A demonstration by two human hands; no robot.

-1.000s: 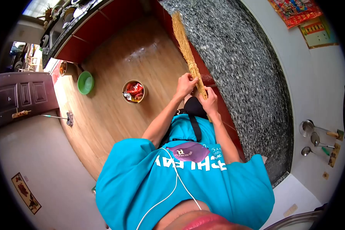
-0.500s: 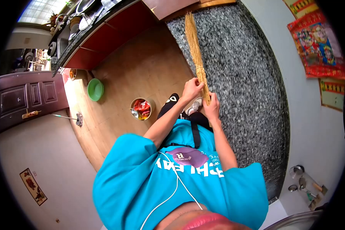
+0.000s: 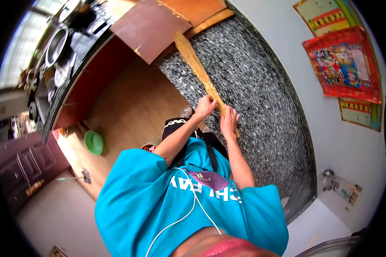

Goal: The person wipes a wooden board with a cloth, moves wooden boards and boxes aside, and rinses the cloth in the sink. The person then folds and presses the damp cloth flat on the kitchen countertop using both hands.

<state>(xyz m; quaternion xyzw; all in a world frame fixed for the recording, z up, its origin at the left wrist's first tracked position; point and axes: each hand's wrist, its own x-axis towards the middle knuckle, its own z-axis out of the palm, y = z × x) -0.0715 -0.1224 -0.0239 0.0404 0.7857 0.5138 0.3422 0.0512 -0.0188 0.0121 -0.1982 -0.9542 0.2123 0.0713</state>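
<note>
A straw hand broom [image 3: 195,64] slants over the speckled granite counter [image 3: 261,107], its bristle tip up beside a brown board [image 3: 150,28]. My left hand [image 3: 206,107] is closed round the broom just below its binding. Lower down, my right hand [image 3: 229,122] grips the handle, whose end shows just beyond the fingers. Both hands are close together, in front of my body at the counter's edge.
An orange board [image 3: 197,10] lies at the counter's far end. On the left are a stove counter with pans [image 3: 56,46], a green basin [image 3: 94,142] on the floor and a mop [image 3: 86,176]. A bin [image 3: 149,147] is partly hidden by my left arm. Posters hang on the right wall.
The view has shifted along the counter, bringing the boards and stove pans into sight. My feet have moved forward, and the bin is now mostly covered. Both hands keep hold of the broom.
</note>
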